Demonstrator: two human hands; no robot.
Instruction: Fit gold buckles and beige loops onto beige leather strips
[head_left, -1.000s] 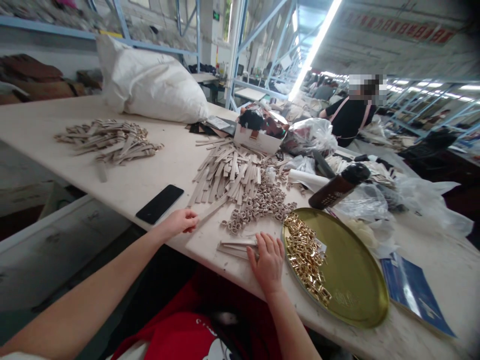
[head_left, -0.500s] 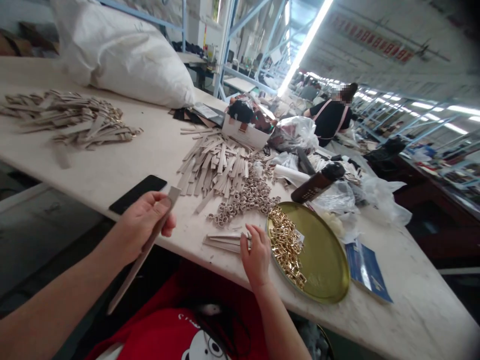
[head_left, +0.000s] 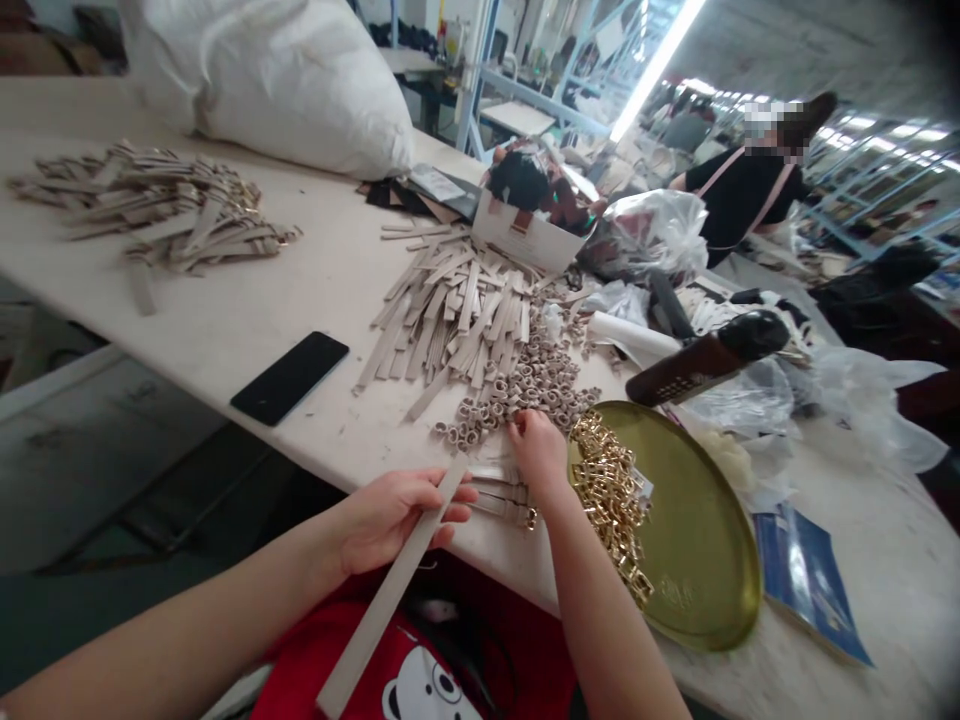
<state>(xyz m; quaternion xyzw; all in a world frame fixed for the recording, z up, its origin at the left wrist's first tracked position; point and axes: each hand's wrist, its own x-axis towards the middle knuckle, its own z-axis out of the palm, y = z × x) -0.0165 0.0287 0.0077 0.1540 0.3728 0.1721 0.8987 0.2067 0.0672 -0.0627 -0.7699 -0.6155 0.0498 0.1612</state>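
Note:
My left hand (head_left: pixel 394 515) is closed on a long beige strap (head_left: pixel 375 615), holding it at the table's near edge so that it slants down toward my lap. My right hand (head_left: pixel 538 450) reaches forward with curled fingers into the heap of small beige loops (head_left: pixel 517 395); what its fingertips hold, if anything, is hidden. A few finished straps (head_left: pixel 501 497) lie just under my right wrist. Right of that hand a round gold tray (head_left: pixel 694 540) carries a pile of gold buckles (head_left: pixel 611 495).
A pile of loose beige straps (head_left: pixel 450 320) lies behind the loops and another strap pile (head_left: pixel 157 210) at far left. A black phone (head_left: pixel 290 377), a dark bottle (head_left: pixel 705 358), a blue booklet (head_left: pixel 806 580), plastic bags and a white sack (head_left: pixel 285 80) also lie on the table. Another person (head_left: pixel 750 185) works beyond.
My left hand carried the strap rightward, in front of my body. My right hand left the finished straps and moved forward to the loop heap.

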